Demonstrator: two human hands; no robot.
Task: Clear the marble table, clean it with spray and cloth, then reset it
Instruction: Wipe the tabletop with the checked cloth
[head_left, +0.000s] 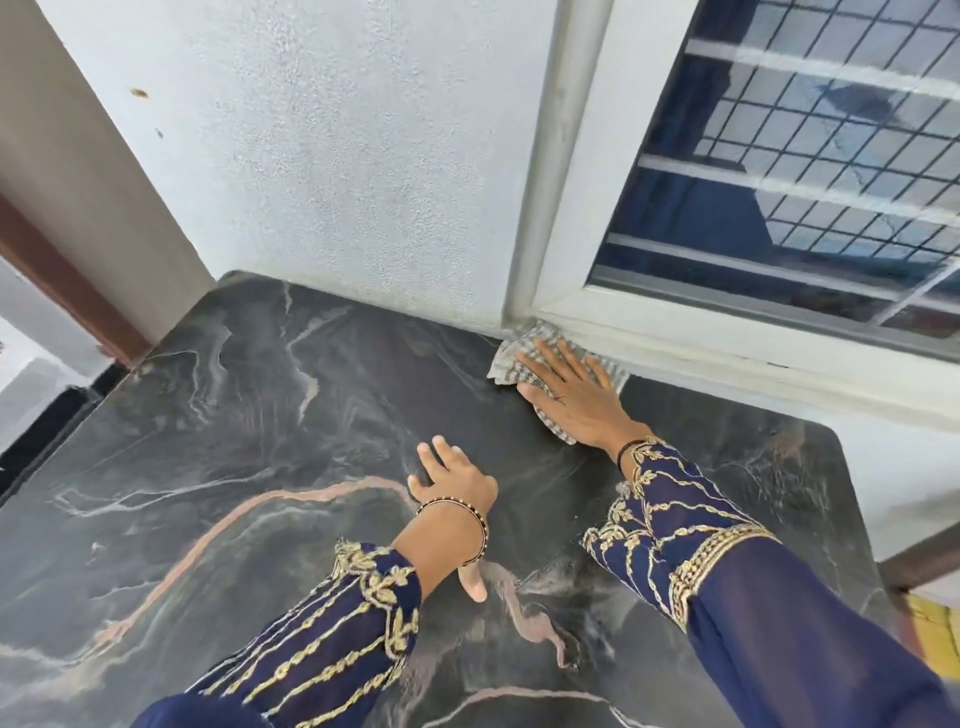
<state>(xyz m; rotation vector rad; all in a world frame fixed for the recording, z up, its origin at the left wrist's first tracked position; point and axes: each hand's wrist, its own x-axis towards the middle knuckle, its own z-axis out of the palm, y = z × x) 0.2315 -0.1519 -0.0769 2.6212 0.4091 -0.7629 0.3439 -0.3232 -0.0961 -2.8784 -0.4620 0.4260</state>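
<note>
The dark marble table (218, 415), veined in white and pink, fills the lower view with nothing standing on it. My right hand (571, 395) lies flat, fingers spread, pressing a grey checked cloth (506, 364) onto the table's far edge, right by the wall and the window frame. My left hand (452, 488) rests palm down on the marble near the middle, fingers apart, holding nothing. Both arms wear dark blue sleeves with gold embroidery. No spray bottle is in view.
A white textured wall (337, 156) runs along the table's far side. A white-framed window (810, 171) with a metal grille sits at the right, its sill (753, 364) just above the tabletop. A brown door frame (57, 270) stands at the left.
</note>
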